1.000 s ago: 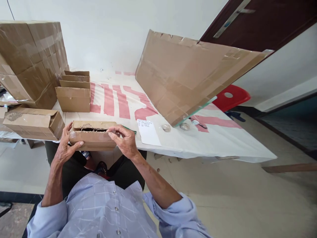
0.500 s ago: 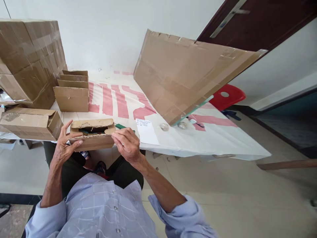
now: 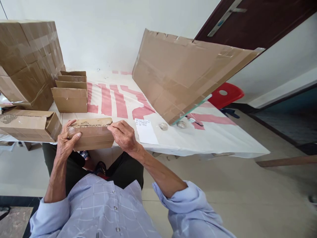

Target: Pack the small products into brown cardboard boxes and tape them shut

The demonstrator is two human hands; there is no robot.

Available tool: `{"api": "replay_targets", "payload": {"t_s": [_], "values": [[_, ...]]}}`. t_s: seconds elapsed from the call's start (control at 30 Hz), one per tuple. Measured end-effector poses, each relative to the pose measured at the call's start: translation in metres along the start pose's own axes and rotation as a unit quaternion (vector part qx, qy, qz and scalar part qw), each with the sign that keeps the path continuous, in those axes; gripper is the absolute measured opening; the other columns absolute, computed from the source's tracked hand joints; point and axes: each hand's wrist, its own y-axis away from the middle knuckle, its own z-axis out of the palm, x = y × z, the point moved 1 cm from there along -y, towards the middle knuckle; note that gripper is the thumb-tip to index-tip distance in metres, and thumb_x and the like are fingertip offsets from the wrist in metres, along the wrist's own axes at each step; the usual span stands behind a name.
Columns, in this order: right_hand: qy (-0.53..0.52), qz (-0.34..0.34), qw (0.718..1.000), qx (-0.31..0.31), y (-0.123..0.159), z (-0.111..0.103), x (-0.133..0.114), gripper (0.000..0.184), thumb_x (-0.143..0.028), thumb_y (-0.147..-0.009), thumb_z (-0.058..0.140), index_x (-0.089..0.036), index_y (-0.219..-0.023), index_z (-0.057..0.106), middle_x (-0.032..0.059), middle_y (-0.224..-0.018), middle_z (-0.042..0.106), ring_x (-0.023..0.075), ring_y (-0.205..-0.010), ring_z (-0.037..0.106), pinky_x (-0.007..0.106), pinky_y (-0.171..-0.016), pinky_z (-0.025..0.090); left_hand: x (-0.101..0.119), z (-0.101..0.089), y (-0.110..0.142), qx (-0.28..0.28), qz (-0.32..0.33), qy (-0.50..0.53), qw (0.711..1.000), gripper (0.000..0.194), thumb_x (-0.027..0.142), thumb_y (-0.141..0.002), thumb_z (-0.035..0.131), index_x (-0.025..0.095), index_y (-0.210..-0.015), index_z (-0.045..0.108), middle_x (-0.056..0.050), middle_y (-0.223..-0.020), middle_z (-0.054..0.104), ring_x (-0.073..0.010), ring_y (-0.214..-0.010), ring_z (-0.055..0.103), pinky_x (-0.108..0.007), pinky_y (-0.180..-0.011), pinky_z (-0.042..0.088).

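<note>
At the table's front edge sits a small cardboard box (image 3: 94,138), its top flap (image 3: 94,123) lying nearly closed with a rough, torn-looking edge. My left hand (image 3: 66,138) wraps its left end, thumb on the front face and fingers round the corner. The fingers of my right hand (image 3: 123,136) are pinched at the top right corner, on the flap's edge. What the box contains is hidden under the flap.
Another small box (image 3: 27,125) lies to the left, with upright cardboard dividers (image 3: 69,99) behind it and a large taped carton (image 3: 27,62). A big cardboard panel (image 3: 188,72) leans above the table. A paper sheet (image 3: 146,134) and tape rolls (image 3: 182,124) lie to the right.
The box's top gap, with dark contents showing before, is now covered as the flap came down. The green object behind my right hand no longer shows.
</note>
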Motion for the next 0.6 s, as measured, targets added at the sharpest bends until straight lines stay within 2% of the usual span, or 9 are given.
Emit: {"api": "replay_targets", "payload": {"t_s": [0.13,0.2,0.33,0.47,0.6], "values": [[0.013,-0.028,0.999,0.029,0.007,0.002,-0.011,0.023,-0.006,-0.106,0.06,-0.022,-0.104,0.076,0.0068,-0.098,0.078,0.019,-0.09,0.067,0.035,-0.082,0.059,0.005,0.003,0.001,0.026,-0.063,0.011,0.998,0.039,0.047,-0.087,0.079,0.025,-0.12,0.078,-0.007,-0.152,0.071,-0.0325,-0.154,0.055,-0.053,-0.136,0.035],[0.023,-0.028,0.999,0.035,0.009,0.003,-0.013,0.022,-0.006,-0.105,0.06,-0.022,-0.102,0.075,0.0064,-0.1,0.078,0.0186,-0.09,0.067,0.035,-0.083,0.058,0.007,0.005,0.002,0.036,-0.076,0.017,0.996,0.037,0.047,-0.086,0.079,0.024,-0.116,0.079,-0.006,-0.151,0.071,-0.033,-0.152,0.058,-0.052,-0.135,0.037],[0.04,-0.028,0.998,0.044,0.008,0.006,-0.007,0.023,-0.005,-0.106,0.06,-0.022,-0.098,0.075,0.006,-0.098,0.079,0.0175,-0.086,0.067,0.034,-0.08,0.058,0.012,0.008,0.0,0.064,-0.078,0.016,0.995,0.026,0.046,-0.083,0.081,0.023,-0.095,0.08,-0.007,-0.145,0.074,-0.0351,-0.148,0.06,-0.051,-0.132,0.041],[0.043,-0.014,0.997,0.06,0.009,0.012,0.002,0.021,-0.007,-0.106,0.062,-0.021,-0.098,0.075,0.0058,-0.096,0.079,0.0175,-0.091,0.069,0.032,-0.082,0.06,0.017,0.013,-0.003,0.078,-0.09,0.019,0.993,0.026,0.045,-0.081,0.083,0.023,-0.093,0.081,-0.007,-0.142,0.076,-0.0373,-0.146,0.061,-0.051,-0.13,0.043],[0.059,0.008,0.998,0.032,0.019,0.02,0.003,0.026,-0.009,-0.107,0.059,-0.024,-0.095,0.077,0.0048,-0.096,0.08,0.0186,-0.09,0.071,0.036,-0.084,0.063,0.019,0.015,-0.003,0.084,-0.098,0.023,0.991,0.026,0.045,-0.08,0.083,0.022,-0.093,0.081,-0.007,-0.143,0.075,-0.0381,-0.147,0.06,-0.052,-0.129,0.043]]}}
